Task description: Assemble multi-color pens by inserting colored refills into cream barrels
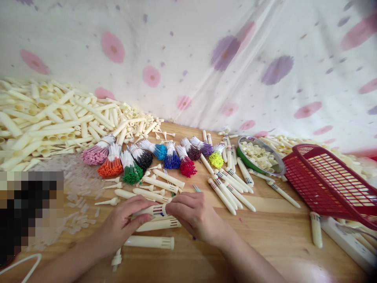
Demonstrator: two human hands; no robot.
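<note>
Above the front middle of the table, my left hand [125,220] is closed around a cream multicolour pen [159,210] with coloured strips showing in its slots. My right hand [194,214] pinches the slotted end of this same pen; its fingertips are partly hidden. Just below lie cream slotted pen barrels, one of them a loose barrel [150,242] nearest me. Beyond my hands stretches a row of refill bundles with white stems and coloured ends, among them a green bundle [132,169], a red bundle [187,163] and a yellow bundle [216,156].
A big heap of cream barrels [53,118] fills the back left, with translucent small tubes [78,188] before it. On the right are pens with coloured slots [226,192], a green-sided metal bowl [253,166] of small parts, a red plastic basket [306,184] and a white power strip [347,243].
</note>
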